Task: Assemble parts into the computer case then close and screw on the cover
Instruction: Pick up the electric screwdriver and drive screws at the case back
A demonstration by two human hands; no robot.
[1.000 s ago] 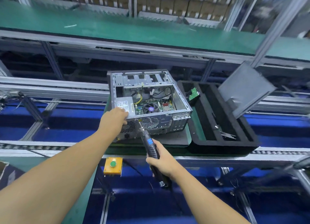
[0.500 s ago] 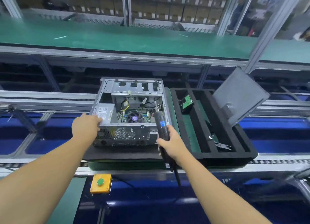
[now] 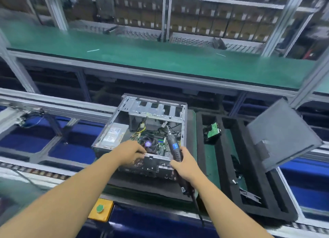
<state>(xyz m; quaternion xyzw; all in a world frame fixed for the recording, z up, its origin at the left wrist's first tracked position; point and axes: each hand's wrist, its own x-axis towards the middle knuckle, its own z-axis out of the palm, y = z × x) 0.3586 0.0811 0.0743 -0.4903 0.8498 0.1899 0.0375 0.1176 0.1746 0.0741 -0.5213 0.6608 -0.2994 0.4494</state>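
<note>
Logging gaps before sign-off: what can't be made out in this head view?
Head view, all:
- Left hand on computer case rim: motion blur, grip unclear.
- Electric screwdriver tip, in right hand: lost among cables.
- Small parts in foam tray: too small, dark.

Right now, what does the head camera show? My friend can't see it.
A left hand holds the near edge of an open computer case while the right hand grips an electric screwdriver over it. To its right, a black foam tray holds a hard drive; a grey cover panel stands tilted beside it.
</note>
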